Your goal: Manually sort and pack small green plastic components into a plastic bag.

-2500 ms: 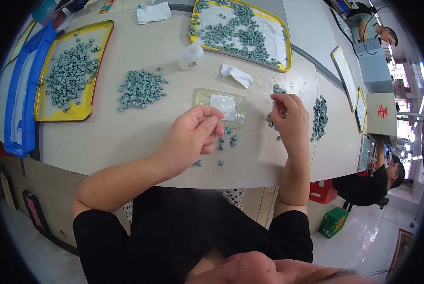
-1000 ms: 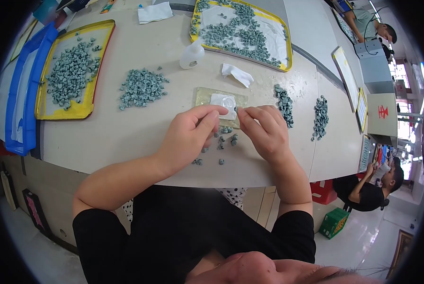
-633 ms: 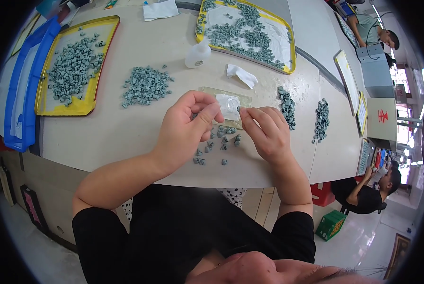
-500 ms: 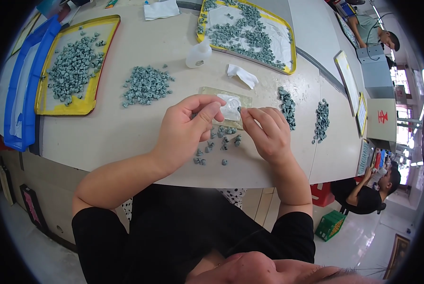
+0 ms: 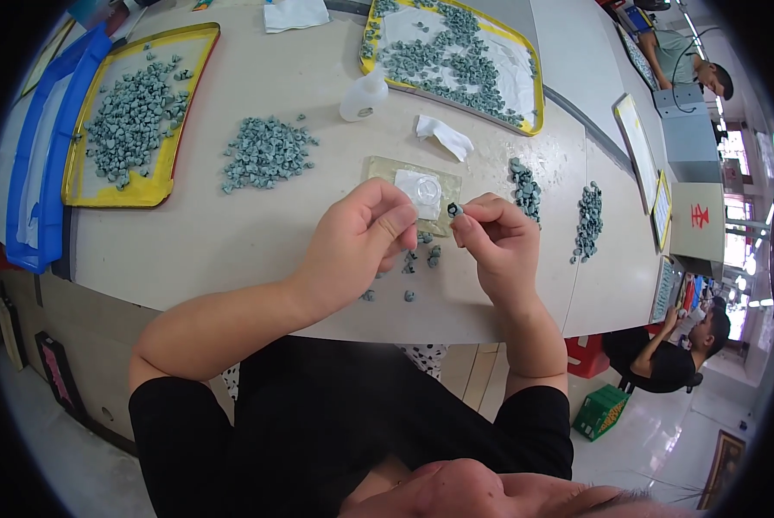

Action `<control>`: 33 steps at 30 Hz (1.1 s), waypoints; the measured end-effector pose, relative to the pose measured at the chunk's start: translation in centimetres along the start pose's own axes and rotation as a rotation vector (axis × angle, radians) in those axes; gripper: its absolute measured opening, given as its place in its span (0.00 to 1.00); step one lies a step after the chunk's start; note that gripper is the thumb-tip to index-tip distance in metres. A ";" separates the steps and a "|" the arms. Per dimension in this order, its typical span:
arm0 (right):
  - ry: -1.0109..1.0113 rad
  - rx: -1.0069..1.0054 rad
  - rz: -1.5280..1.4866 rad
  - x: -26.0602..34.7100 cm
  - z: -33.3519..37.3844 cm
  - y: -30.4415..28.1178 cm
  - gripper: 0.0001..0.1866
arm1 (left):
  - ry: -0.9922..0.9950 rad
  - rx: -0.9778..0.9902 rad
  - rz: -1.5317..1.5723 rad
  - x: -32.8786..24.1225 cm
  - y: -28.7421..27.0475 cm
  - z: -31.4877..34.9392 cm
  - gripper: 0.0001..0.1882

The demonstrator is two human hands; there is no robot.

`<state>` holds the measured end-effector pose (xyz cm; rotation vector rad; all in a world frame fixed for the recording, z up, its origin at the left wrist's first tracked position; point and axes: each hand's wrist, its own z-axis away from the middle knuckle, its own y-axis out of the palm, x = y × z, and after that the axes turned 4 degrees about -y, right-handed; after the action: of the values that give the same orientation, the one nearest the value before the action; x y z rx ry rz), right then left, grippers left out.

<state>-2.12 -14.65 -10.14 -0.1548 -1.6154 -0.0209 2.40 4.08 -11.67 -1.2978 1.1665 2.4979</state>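
A small grey-green piece [image 5: 454, 211] is pinched by the right hand [image 5: 505, 250] at the right edge of the pad [image 5: 382, 169]. In the left hand [image 5: 352, 237], thumb and forefinger are pressed together; whether on anything cannot be told. Single-piece handling seems under way; steady fingertip control is probably called for. Left of the pad, a heap [image 5: 268, 154] is spread.

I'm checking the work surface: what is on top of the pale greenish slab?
A white sheet with a clear round shape on it lies on the slab. The left hand covers the slab's near left corner, so anything there cannot be seen.
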 end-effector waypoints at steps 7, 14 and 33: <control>-0.112 0.056 0.111 0.0 0.6 0.5 0.04 | -0.030 -0.002 -0.029 0.3 0.7 0.1 0.13; -0.786 0.093 0.646 -0.2 0.2 0.8 0.12 | -0.135 -0.034 0.001 0.3 1.2 0.0 0.14; -1.059 0.196 0.787 -0.2 -0.1 2.3 0.14 | 0.123 -0.098 -0.163 0.6 0.4 1.0 0.14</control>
<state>-1.71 -12.40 -10.48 -0.7276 -2.4683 0.9624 1.19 4.31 -11.49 -1.5244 0.9285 2.4151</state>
